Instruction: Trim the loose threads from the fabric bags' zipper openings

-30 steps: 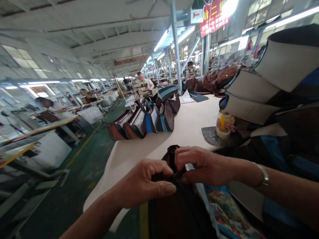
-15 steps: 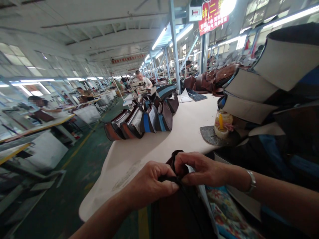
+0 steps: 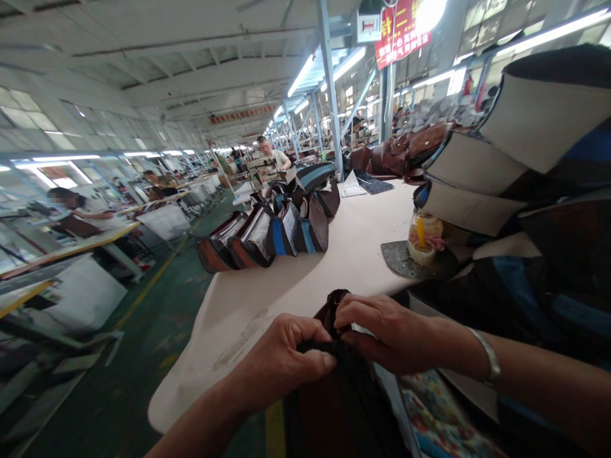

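A dark brown and black bag [image 3: 334,407] is held upright in front of me, beyond the near edge of the table. My left hand [image 3: 286,356] pinches its black top edge between thumb and fingers. Just right of it, my right hand [image 3: 382,331] grips the same edge near the bag's far corner, its fingers curled and pressed together. The two hands almost touch. A pale lining shows along the bag's right side, and the exact spot under the fingertips is hidden.
Several finished-looking bags [image 3: 286,222] stand at the table's [image 3: 267,292] far left edge. On the right, a jar with a yellow stick [image 3: 422,245] sits on a dark board [image 3: 396,257], beside piled bag panels [image 3: 477,159]. Floral cloth [image 3: 443,407] lies low right. Other people work farther off.
My right hand has turned, its fingers curling further over the bag's edge and its wrist shifting slightly right. My left hand keeps its pinch, and the view has shifted slightly.
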A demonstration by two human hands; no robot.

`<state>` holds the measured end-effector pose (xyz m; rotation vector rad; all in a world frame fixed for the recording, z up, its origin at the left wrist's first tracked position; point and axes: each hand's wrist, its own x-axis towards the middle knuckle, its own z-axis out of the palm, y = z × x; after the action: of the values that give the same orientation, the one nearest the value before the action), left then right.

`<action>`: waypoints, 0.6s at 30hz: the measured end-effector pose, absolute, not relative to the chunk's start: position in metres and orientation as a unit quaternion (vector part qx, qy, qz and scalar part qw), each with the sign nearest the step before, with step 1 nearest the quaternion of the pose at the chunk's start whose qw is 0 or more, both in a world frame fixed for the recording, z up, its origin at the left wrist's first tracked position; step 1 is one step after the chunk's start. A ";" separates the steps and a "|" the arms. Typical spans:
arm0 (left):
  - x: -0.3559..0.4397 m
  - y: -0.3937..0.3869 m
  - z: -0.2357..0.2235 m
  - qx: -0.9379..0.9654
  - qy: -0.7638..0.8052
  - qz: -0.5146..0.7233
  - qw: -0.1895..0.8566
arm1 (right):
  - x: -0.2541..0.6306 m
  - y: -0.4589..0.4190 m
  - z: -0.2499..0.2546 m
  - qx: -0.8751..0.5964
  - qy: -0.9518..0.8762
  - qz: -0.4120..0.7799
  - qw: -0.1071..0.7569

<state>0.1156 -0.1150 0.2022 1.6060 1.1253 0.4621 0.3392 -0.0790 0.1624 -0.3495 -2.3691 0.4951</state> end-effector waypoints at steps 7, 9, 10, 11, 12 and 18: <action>0.120 -0.121 0.209 0.680 0.474 0.185 0.528 | 0.342 -0.095 0.160 -0.132 -0.920 0.038 0.367; 0.120 -0.120 0.207 0.689 0.473 0.183 0.518 | 0.339 -0.096 0.159 -0.141 -0.925 0.033 0.352; 0.120 -0.120 0.206 0.693 0.473 0.182 0.513 | 0.338 -0.097 0.159 -0.149 -0.927 0.042 0.343; 0.119 -0.119 0.205 0.697 0.473 0.181 0.508 | 0.336 -0.098 0.160 -0.157 -0.928 0.051 0.333; 0.119 -0.118 0.204 0.699 0.472 0.180 0.506 | 0.335 -0.100 0.161 -0.165 -0.930 0.055 0.323; 0.121 -0.122 0.206 0.706 0.469 0.163 0.505 | 0.330 -0.086 0.168 -0.209 -0.953 0.032 0.219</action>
<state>0.1212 -0.1224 0.2055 1.7036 1.1316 0.3935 0.3302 -0.0856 0.1681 -0.5786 -2.6365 0.0885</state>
